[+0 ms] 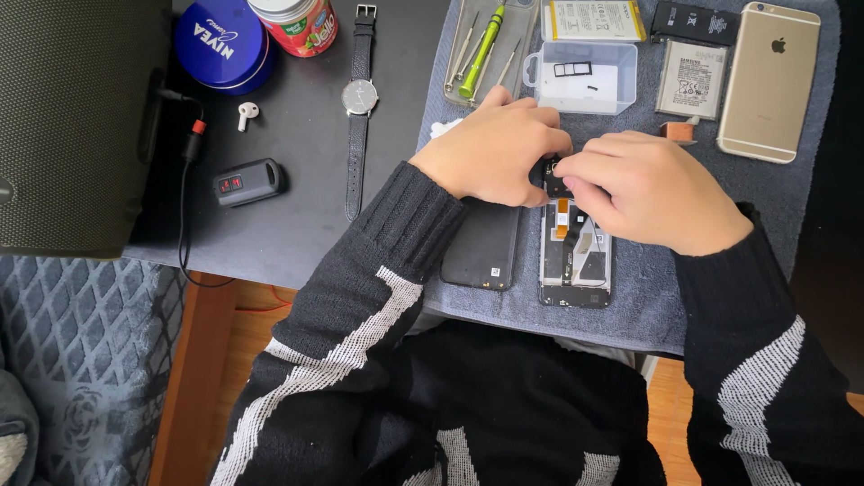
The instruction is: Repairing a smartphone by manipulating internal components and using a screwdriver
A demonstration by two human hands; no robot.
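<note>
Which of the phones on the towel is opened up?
The middle phone, under the right hand, shows its bare insides with an orange ribbon. The black one and the gold one lie closed, backs up.

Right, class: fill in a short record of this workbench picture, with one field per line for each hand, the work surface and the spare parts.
left hand: grips a small black part together with the right hand
right hand: pinches the same part, over the opened phone
surface: grey towel
beside phone: black back cover
tools: green screwdriver
spares: gold phone, clear box
</note>
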